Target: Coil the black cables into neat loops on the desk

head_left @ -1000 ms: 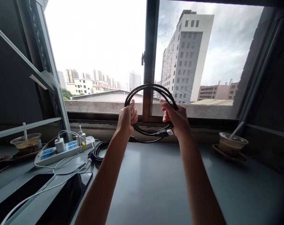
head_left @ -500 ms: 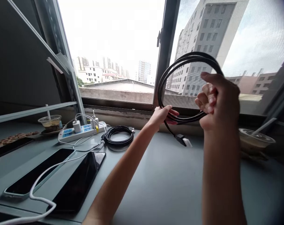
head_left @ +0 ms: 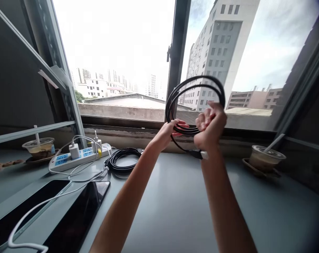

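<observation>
A black cable [head_left: 190, 80] is held up in several round loops in front of the window. My left hand [head_left: 167, 133] grips the loops at their lower left, thumb over them and fingers partly behind. At the right side my right hand [head_left: 212, 123] is closed around the cable, its fingers curled in and the thumb raised. One cable end hangs below the loops, with a black connector [head_left: 194, 153] that has a white tip, close to my right wrist. A second coiled black cable [head_left: 114, 165] lies on the table left of my left forearm.
A white power strip [head_left: 81, 157] with chargers and white cords stands at the back left. Two dark-screened devices, a tablet [head_left: 79, 214] and a phone [head_left: 30, 209], lie on the grey table [head_left: 180, 211]. Lidded cups stand at left [head_left: 40, 147] and right [head_left: 266, 158].
My right hand has moved left and away from me, closer to my left hand. The loops now sit lower and look smaller and more spread. The view has shifted right.
</observation>
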Motion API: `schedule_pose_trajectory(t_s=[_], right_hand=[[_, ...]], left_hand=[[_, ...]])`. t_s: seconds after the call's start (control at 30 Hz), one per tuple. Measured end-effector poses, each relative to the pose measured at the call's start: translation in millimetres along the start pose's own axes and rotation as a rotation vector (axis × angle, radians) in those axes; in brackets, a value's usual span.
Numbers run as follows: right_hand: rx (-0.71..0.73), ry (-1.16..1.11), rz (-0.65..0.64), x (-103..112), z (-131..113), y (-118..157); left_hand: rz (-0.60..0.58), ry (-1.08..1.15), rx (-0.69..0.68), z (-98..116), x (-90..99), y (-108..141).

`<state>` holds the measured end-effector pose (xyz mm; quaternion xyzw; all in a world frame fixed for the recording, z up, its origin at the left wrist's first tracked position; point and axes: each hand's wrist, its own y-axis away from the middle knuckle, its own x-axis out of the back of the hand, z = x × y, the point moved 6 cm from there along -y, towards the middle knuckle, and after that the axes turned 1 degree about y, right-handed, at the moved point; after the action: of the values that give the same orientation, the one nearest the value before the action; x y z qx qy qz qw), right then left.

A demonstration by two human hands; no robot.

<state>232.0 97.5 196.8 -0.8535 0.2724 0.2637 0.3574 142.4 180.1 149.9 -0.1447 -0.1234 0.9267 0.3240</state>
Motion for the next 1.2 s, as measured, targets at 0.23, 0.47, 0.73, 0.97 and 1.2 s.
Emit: schedule_pose_trajectory(t_s=[0.23, 0.47, 0.73, 0.97, 1.2], right_hand=[[-0.112, 0.170, -0.105, 10, 41, -28], [0.467, 0.555, -0.342, -8, 9, -10], [0.629, 0.641, -0.406, -12, -4, -3], [0.827, 0.820, -0.281, -5, -12, -6], [0.955, 0.803, -0.175, -6, -15, -2]], left_hand=[[0.184, 0.092, -0.188, 25, 30.4, 0], [0.343, -0.308, -0.429, 63, 49.8, 20], [0.261, -0.183, -0.217, 65, 37.3, 31], [0.084, -0.056, -0.093, 60, 24.4, 32], [0.064, 0.147, -0.135, 64, 19.8, 34]])
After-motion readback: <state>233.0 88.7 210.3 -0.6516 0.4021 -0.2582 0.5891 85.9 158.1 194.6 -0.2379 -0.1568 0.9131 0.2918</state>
